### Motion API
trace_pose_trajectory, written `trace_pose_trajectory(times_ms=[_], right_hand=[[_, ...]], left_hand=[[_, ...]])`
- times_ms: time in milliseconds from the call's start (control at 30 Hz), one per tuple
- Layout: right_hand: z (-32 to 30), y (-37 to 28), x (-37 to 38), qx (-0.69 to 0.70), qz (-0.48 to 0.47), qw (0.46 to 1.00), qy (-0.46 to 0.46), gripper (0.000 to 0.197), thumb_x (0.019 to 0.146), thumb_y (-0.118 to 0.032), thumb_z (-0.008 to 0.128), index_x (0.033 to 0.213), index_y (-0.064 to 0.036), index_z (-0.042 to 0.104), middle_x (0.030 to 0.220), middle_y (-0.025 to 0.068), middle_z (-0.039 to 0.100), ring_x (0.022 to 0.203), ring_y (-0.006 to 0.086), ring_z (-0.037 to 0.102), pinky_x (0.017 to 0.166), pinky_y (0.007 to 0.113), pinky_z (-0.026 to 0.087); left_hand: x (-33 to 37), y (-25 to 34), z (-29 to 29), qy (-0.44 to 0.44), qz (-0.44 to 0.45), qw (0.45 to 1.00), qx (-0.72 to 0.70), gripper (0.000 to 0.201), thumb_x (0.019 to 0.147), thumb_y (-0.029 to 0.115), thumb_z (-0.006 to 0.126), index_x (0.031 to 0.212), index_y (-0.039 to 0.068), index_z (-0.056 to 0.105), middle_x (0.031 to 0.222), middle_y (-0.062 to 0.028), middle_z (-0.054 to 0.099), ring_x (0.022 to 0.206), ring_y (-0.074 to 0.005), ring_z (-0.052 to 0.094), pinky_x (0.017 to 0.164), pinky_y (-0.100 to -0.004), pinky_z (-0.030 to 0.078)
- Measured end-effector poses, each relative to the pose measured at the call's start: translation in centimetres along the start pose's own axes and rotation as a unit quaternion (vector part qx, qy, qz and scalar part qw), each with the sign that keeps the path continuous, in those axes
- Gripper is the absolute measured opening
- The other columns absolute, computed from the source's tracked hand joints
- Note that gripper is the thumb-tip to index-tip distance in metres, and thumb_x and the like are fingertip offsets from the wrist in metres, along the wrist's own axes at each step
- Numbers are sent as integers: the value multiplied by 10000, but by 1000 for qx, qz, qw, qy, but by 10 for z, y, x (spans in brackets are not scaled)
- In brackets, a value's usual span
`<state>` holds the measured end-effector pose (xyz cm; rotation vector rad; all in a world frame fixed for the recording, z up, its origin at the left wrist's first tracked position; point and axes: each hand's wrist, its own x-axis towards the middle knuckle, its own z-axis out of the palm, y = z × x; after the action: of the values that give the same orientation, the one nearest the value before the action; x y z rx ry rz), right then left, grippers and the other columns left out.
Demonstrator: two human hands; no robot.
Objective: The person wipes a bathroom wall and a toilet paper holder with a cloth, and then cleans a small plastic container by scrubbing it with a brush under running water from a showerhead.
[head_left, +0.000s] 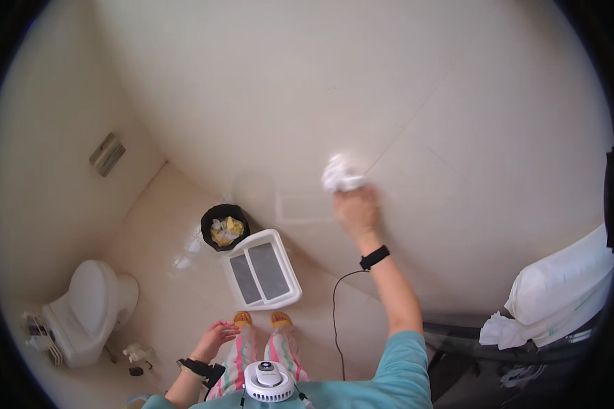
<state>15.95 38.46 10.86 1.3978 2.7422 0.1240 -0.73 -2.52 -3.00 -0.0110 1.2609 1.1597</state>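
Right hand (357,208) holds white wad (341,174); open wall (450,116) around, corner (164,158) well apart.

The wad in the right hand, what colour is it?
White: the wad in the right hand shows best in the head view, though slightly blurred.

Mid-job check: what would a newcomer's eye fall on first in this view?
Probably the right hand, raised at the pale wall near mid-view, gripping a crumpled white wad. Next, on the floor left of centre, a black bin holding yellow and white litter, beside a white tray with two grey panels. The white toilet stands far left.
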Motion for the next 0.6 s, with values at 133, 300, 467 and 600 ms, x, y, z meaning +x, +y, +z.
trace_pose_trajectory(times_ms=[133, 300, 467, 600], right_hand=[[159, 62, -29, -262, -307, 891, 207, 328, 821, -173, 400, 1126, -115, 506, 1144, 37, 531, 1076, 158, 471, 997, 307, 260], [79, 73, -65, -174, 1, 977, 122, 401, 839, -230, 420, 1225, -121, 436, 1244, 18, 472, 1188, 177, 375, 1041, 374, 185], [-143, 67, -28, -174, 119, 850, 484, 411, 850, -241, 443, 1223, -69, 436, 1365, 173, 294, 1270, 352, 234, 1016, 549, 125], [-210, -3, 33, -142, 103, 808, 563, 442, 878, -249, 401, 1290, -92, 364, 1411, 141, 220, 1297, 329, 195, 1013, 545, 128]], left_hand=[[13, 9, 26, -63, 22, 998, 12, 150, 878, 117, 423, 990, 58, 504, 973, -88, 592, 933, -183, 579, 816, -285, 453], [-17, 5, -2, -30, 16, 999, -13, 151, 872, 115, 421, 982, 59, 509, 973, -85, 591, 915, -175, 582, 805, -283, 454], [-41, 9, -37, 55, 31, 997, -35, 161, 858, 119, 417, 973, 50, 507, 960, -101, 597, 899, -199, 593, 802, -292, 459], [-42, 18, -33, 59, 68, 993, -79, 172, 869, 107, 384, 970, 37, 503, 953, -111, 603, 881, -203, 600, 790, -293, 464]])
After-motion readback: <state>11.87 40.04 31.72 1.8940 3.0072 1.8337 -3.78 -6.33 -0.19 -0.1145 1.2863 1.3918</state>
